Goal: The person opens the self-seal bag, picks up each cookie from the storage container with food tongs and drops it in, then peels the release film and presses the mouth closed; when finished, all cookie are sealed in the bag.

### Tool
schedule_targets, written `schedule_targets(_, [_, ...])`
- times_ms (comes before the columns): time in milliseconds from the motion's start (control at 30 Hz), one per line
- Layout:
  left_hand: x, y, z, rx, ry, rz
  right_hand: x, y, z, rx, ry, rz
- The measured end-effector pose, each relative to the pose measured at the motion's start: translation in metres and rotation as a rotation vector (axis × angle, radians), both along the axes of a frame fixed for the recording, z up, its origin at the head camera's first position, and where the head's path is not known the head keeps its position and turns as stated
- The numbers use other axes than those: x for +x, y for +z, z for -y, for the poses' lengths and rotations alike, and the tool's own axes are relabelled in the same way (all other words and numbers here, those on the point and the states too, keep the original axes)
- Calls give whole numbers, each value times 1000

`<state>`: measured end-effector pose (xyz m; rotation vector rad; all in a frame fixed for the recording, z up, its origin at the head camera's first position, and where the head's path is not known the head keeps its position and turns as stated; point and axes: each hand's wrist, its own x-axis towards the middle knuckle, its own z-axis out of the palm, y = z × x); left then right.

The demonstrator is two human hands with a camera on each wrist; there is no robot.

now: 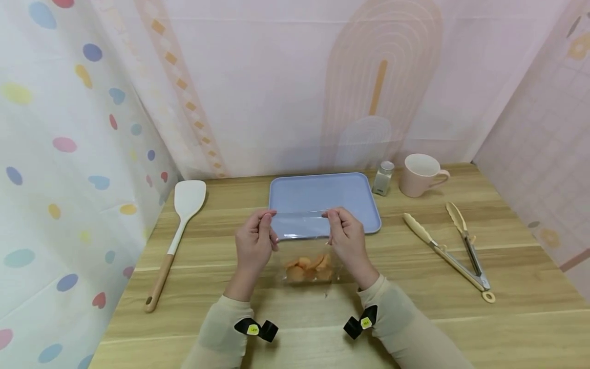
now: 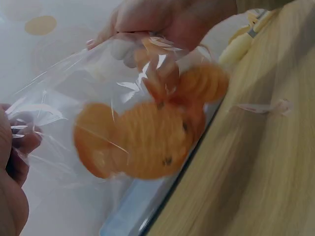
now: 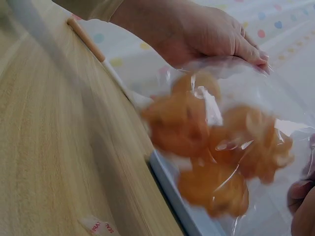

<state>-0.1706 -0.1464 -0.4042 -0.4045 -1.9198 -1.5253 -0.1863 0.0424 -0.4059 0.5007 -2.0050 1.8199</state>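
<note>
A clear plastic bag [image 1: 301,247] hangs upright between both hands, above the table and in front of the blue tray. Ridged orange crisps [image 1: 308,269] lie in its lower part; in the left wrist view the crisps [image 2: 152,140] show dark specks. My left hand [image 1: 255,240] pinches the upper left side of the bag between thumb and fingers. On the upper right side my right hand [image 1: 348,241] pinches the film likewise. The right wrist view shows the bag [image 3: 221,115] pulled taut, with glare on it. Whether its mouth is parted I cannot tell.
Behind the bag lies a blue tray [image 1: 322,192]. A glass shaker [image 1: 383,178] and a pink mug [image 1: 418,176] stand back right, tongs [image 1: 454,251] lie right, and a white spatula [image 1: 184,215] left. A small printed scrap [image 3: 101,226] lies on the wooden table [image 1: 410,307].
</note>
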Motion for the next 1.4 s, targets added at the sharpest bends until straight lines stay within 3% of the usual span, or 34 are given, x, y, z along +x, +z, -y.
schedule_targets(100, [2,0,3,-47,69,-56,-5,-7,4,-5,41,73])
schedule_targets(200, [5,-1,10,-46,87,-22,-13,-19,10,-4,75,151])
schedule_targets(300, [10,-1,19,-24,82,82,-19,-29,17,-4,107,226])
schedule_targets(500, [22,0,37,-2,69,346,-17,-41,30,-15,230,392])
schedule_targets(600, [22,-8,45,-4,63,439,-17,-50,35,-29,287,475])
schedule_targets(667, [17,-18,50,-12,58,464,-21,-57,37,-37,309,522])
schedule_targets(767, [-2,-47,61,-22,71,480,-30,-65,37,-3,290,543])
schedule_targets(900, [-29,-80,73,-56,98,489,-48,-67,36,155,214,486])
schedule_targets(933, [-33,-84,75,-65,99,481,-52,-67,35,198,203,470])
schedule_targets(1133, [-44,-94,84,-115,75,457,-65,-62,30,394,197,425])
schedule_targets(1400, [-50,-95,95,-145,30,549,-71,-62,29,477,170,428])
